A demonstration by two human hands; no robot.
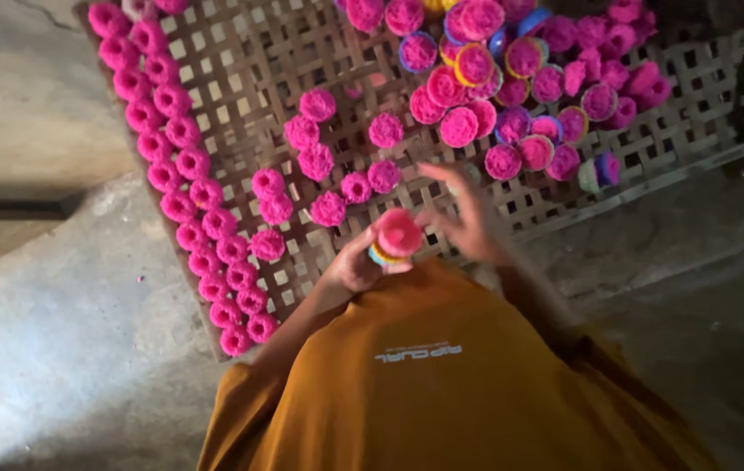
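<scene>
My left hand [353, 264] grips a small cup mould filled with a pink cake [396, 235], held just above the near edge of a woven bamboo tray [241, 52]. My right hand [468, 216] hovers right beside the cake with its fingers spread, blurred by motion; whether it touches the cake I cannot tell. Loose pink cakes [329, 209] lie on the tray just beyond my hands. An orange shirt [442, 384] covers the lower middle of the view.
Two long rows of pink cakes [187, 187] run down the tray's left side. A heap of pink cakes in coloured cup moulds [511, 78] sits at the tray's far right. Grey concrete floor [49, 331] surrounds the tray.
</scene>
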